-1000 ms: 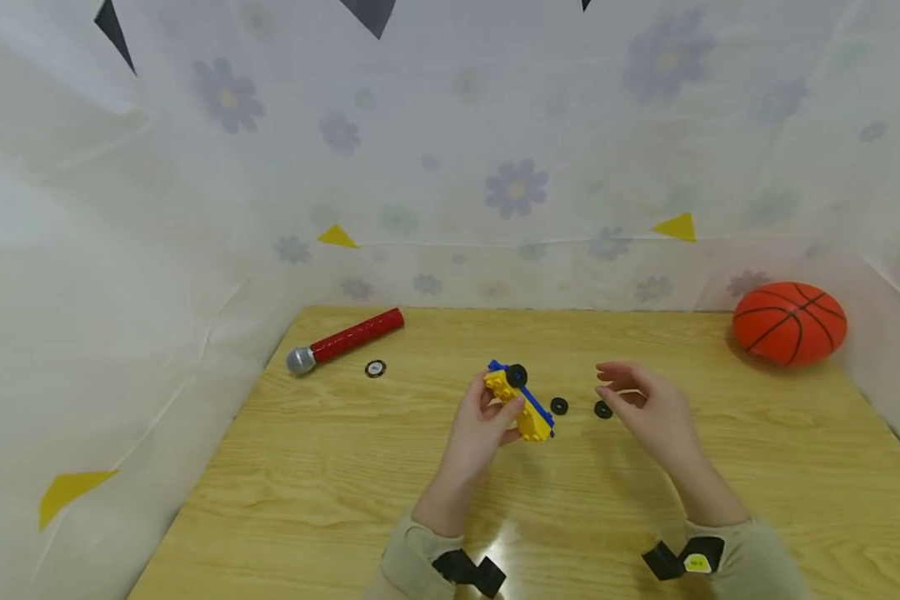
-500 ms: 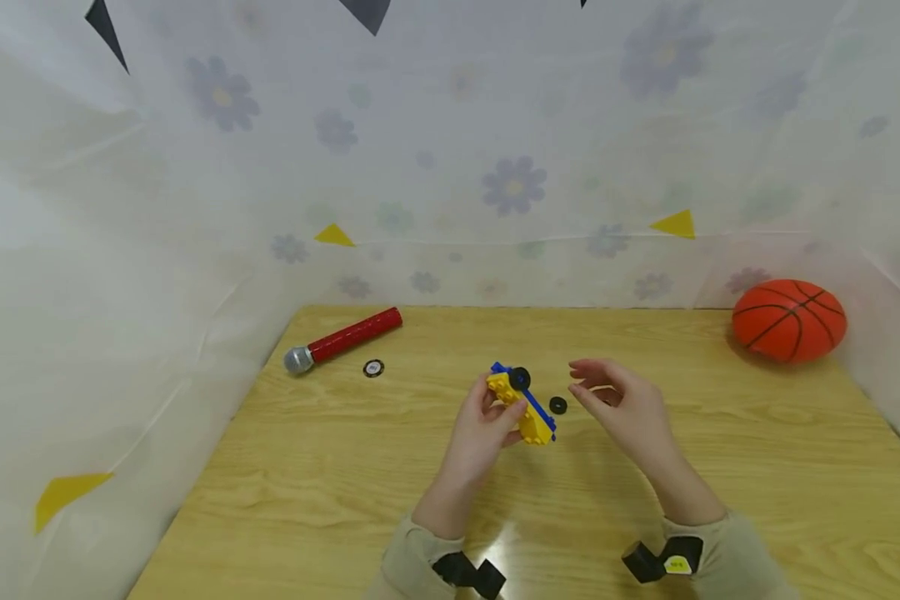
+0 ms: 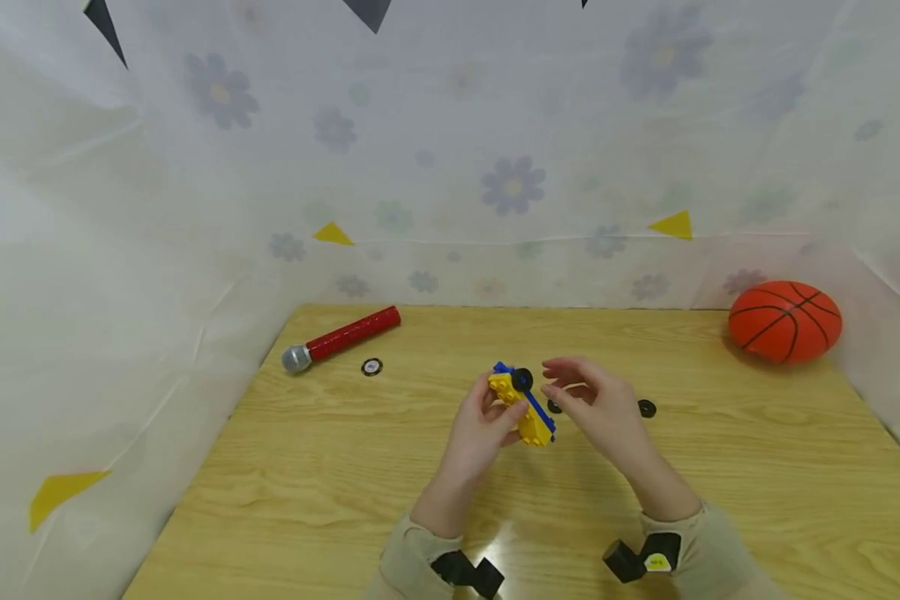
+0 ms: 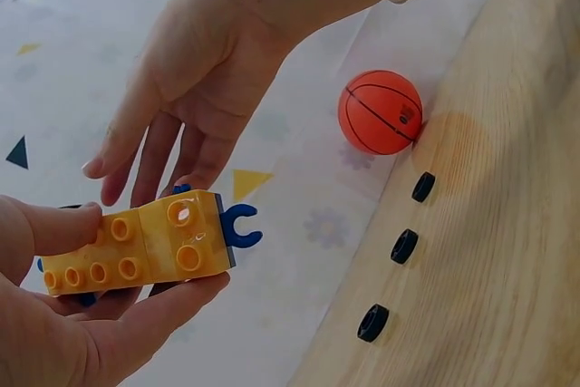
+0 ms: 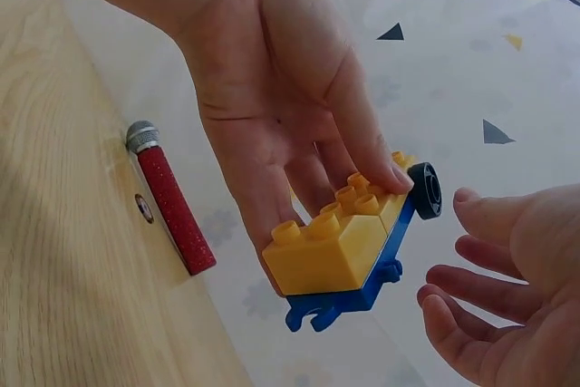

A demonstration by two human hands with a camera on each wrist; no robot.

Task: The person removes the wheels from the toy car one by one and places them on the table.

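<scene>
- The left hand (image 3: 480, 429) holds a toy car (image 3: 523, 403) made of yellow studded blocks on a blue chassis. Its thumb lies on one side of the yellow blocks and its fingers curl round the other, as the left wrist view (image 4: 136, 256) shows.
- No brand, label or writing can be read on the car. The yellow tag (image 3: 656, 562) on the strap at the right wrist is too small to read.
- From the head, the car's long axis runs slantwise, from the end near the left palm up and away to the far end, where one black wheel (image 3: 522, 380) sits on the chassis just beyond the left fingertips.
- In the right wrist view the studs (image 5: 349, 201) face up and the blue open axle clips (image 5: 319, 313) stick out at the near end.
- The right hand (image 3: 596, 404) hovers just beside the wheel end, fingers loosely spread and lightly bent, holding nothing; its fingertips (image 5: 444, 310) are close to the car but apart from it.
- Loose black wheels (image 4: 403, 246) lie on the wooden table (image 3: 720, 483), beneath and beyond the right fingers.
- A red microphone (image 3: 339, 338) and a small disc (image 3: 372, 367) lie well beyond the left fingers; an orange basketball (image 3: 785, 322) sits far past the right.
</scene>
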